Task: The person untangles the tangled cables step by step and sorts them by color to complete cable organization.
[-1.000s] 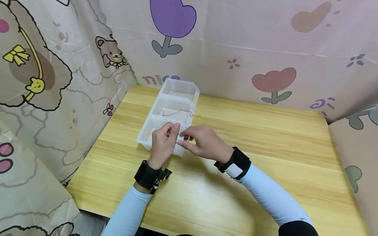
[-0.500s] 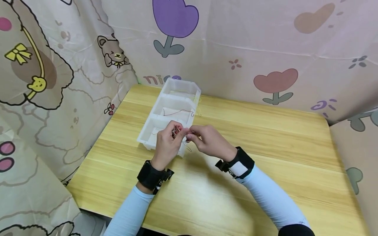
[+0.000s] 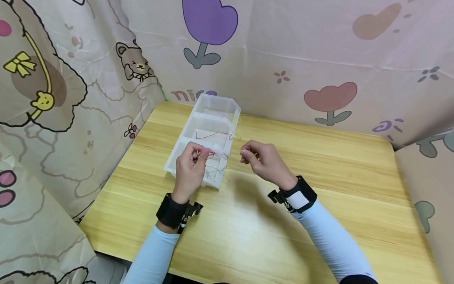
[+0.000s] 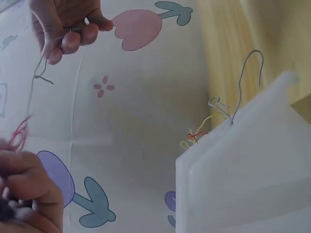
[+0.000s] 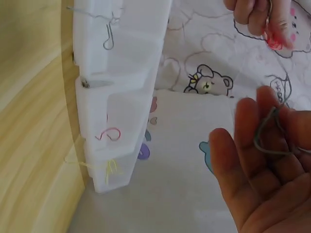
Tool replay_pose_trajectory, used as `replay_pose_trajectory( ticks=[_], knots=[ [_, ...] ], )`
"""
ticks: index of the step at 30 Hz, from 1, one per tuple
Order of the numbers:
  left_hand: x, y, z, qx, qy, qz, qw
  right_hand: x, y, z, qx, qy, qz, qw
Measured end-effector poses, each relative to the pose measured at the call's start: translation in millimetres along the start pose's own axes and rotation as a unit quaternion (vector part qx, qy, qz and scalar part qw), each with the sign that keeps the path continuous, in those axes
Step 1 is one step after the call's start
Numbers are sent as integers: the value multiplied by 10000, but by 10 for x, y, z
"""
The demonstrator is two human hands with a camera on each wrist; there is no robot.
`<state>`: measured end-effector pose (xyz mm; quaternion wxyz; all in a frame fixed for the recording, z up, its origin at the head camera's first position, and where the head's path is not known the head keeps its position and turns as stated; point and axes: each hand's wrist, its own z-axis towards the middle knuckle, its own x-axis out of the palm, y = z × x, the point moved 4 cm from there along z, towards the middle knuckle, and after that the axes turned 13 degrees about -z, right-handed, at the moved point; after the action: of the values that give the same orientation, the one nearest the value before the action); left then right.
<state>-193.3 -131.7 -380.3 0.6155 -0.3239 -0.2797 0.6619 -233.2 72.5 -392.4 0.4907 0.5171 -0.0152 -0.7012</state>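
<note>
My left hand (image 3: 189,169) grips a small tangle of red string (image 3: 211,153) over the near compartment of a white plastic bin (image 3: 173,159). To the right of the bin, my right hand (image 3: 267,162) pinches a thin grey string (image 4: 33,92), which runs from the tangle across to it. A loop of that string hangs by the right fingers (image 5: 223,150) in the right wrist view. How much string lies inside the left fist is hidden. Loose grey strings (image 3: 214,171) lie in the near compartment, some hanging over its right edge.
The bin's middle compartment holds a red string (image 3: 214,135). Yellow strings (image 5: 112,167) lie at the far compartment and hang over its side. Beneath is a wooden table (image 3: 319,177), with a printed curtain (image 3: 269,51) behind and to the left.
The hands were close together over the near compartment; now they are apart, the right having moved right. Grey string shows stretched between them, and grey strings are visible in the near compartment.
</note>
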Motion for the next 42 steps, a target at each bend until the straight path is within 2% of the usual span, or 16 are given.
replay_pose_trajectory(
  ticks=[3,5,9,12,16,19,23,26,29,33,36,42],
  knots=[
    [36,-14,5,-104,-201,-34,9997,24,44,-7,-135,-184,117,9997],
    [85,-14,8,-280,-213,-243,9991,60,86,-6,-267,-240,129,9993],
    [184,-3,11,-472,-117,-1060,9932,153,146,-7,-498,-275,234,9981],
    [209,20,19,-382,-143,-1605,9862,205,155,-19,-529,-250,316,9978],
    [147,118,29,-199,-534,-1922,9797,232,126,-55,-422,22,212,9989],
    [23,189,32,-3,-920,-1974,9760,205,74,-91,-274,128,-11,9995],
    [-231,199,48,294,-1394,-1916,9711,101,-24,-137,-38,-44,-264,9996],
    [-394,187,55,356,-1601,-1828,9694,45,-81,-159,79,-85,-339,9994],
    [-483,168,46,309,-1634,-1723,9709,56,-102,-142,105,-9,-299,9995],
    [-542,157,18,252,-1574,-1693,9726,183,-121,-45,69,109,-125,9998],
    [-567,175,-10,159,-1483,-1655,9749,357,-117,60,14,281,36,9996],
    [-556,218,-85,-206,-1453,-1267,9810,748,-25,267,-109,680,146,9975]
  ],
)
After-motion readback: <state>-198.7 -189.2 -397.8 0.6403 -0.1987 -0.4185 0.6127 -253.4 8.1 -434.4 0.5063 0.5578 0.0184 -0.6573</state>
